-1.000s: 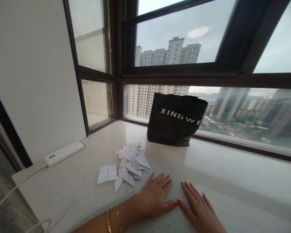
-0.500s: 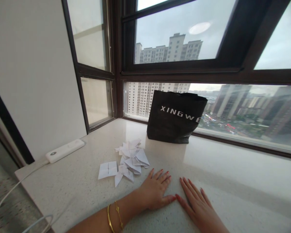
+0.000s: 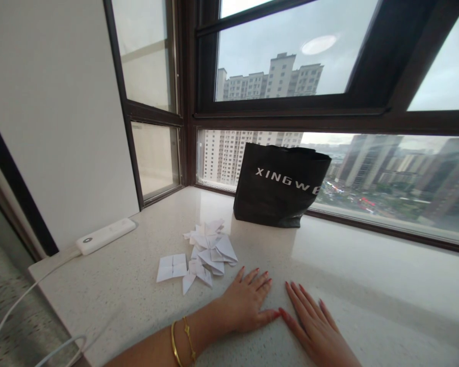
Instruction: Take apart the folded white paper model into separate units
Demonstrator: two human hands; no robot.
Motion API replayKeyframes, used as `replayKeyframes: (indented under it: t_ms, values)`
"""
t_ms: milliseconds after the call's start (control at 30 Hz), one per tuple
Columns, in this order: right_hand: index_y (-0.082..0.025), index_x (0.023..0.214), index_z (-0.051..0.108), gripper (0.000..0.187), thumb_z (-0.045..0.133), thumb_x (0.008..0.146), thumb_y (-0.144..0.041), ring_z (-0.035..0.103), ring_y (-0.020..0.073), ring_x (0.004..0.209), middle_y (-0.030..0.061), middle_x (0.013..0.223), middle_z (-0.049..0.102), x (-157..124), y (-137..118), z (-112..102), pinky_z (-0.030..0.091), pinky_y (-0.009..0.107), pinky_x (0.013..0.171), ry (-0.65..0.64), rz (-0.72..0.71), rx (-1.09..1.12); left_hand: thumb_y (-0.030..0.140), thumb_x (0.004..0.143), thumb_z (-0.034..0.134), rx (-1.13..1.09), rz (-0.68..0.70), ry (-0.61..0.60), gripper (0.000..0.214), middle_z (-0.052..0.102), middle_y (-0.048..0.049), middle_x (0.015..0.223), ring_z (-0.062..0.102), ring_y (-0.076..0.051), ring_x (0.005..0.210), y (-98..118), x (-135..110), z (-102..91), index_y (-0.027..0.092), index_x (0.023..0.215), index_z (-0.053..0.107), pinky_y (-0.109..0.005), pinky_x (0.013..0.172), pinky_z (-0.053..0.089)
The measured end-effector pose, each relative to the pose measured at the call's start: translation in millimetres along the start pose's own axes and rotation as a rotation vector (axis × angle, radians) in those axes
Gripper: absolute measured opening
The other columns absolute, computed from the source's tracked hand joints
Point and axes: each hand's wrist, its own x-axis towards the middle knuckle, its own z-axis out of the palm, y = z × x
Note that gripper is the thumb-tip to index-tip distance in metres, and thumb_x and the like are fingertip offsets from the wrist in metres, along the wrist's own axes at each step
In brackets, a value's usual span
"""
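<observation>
Nearest to me, my left hand (image 3: 247,303) and right hand (image 3: 315,329) lie palm-down on the pale speckled worktop (image 3: 367,285), fingers spread flat, each grip wide and holding nothing; the left thumb tip seems to touch the right forefinger, though I can't be sure from this angle. Two gold bangles (image 3: 181,344) circle the left wrist. Just beyond the left fingertips sits a heap of folded white paper pieces (image 3: 210,250), with one creased square (image 3: 172,267) beside it. Farther left lies a white power strip (image 3: 106,236). At the window stands a black bag (image 3: 281,186).
</observation>
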Motion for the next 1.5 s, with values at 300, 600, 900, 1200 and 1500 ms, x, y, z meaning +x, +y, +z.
replayKeyframes:
  t_ms: [300, 600, 900, 1200, 1500]
  values:
    - [-0.023, 0.129, 0.039, 0.058, 0.029, 0.081, -0.054, 0.027, 0.0249, 0.127, 0.0037, 0.138, 0.032, 2, 7, -2, 0.023, 0.05, 0.102, -0.09, -0.056, 0.007, 0.057, 0.084, 0.005, 0.006, -0.009, 0.003, 0.069, 0.017, -0.0089, 0.144, 0.008, -0.024, 0.132, 2, -1, -1.2, 0.015, 0.137, 0.016, -0.047, 0.105, 0.007]
    - [-0.022, 0.132, 0.033, 0.06, 0.03, 0.081, -0.055, 0.025, 0.0248, 0.128, 0.0037, 0.138, 0.03, 3, 11, 2, 0.023, 0.05, 0.102, -0.098, -0.028, 0.01, 0.057, 0.084, 0.008, -0.022, -0.006, 0.001, 0.068, 0.018, -0.0098, 0.144, 0.008, -0.024, 0.133, 1, -1, -0.6, 0.015, 0.137, 0.017, -0.047, 0.105, 0.007]
    - [-0.025, 0.13, 0.038, 0.059, 0.031, 0.08, -0.056, 0.028, 0.0255, 0.127, 0.0039, 0.137, 0.035, 4, 14, 4, 0.026, 0.049, 0.101, -0.064, -0.043, 0.032, 0.057, 0.083, 0.005, -0.007, -0.001, 0.001, 0.069, 0.018, -0.0104, 0.144, 0.008, -0.025, 0.132, 1, -1, -0.8, 0.015, 0.137, 0.016, -0.048, 0.104, 0.007]
    - [-0.022, 0.131, 0.035, 0.061, 0.031, 0.08, -0.056, 0.027, 0.0252, 0.127, 0.0048, 0.137, 0.034, 4, 12, 2, 0.025, 0.05, 0.102, -0.076, -0.035, 0.033, 0.057, 0.084, 0.007, -0.019, -0.005, -0.001, 0.069, 0.018, -0.0101, 0.144, 0.009, -0.025, 0.132, 2, -1, -1.9, 0.015, 0.136, 0.018, -0.048, 0.105, 0.007]
    - [-0.023, 0.133, 0.032, 0.061, 0.03, 0.081, -0.055, 0.023, 0.0246, 0.128, 0.004, 0.139, 0.029, 4, 10, 0, 0.02, 0.051, 0.103, -0.116, -0.03, 0.047, 0.057, 0.084, 0.008, -0.021, -0.004, -0.012, 0.068, 0.017, -0.0106, 0.144, 0.008, -0.025, 0.133, 1, 0, -1.2, 0.014, 0.137, 0.017, -0.048, 0.105, 0.006]
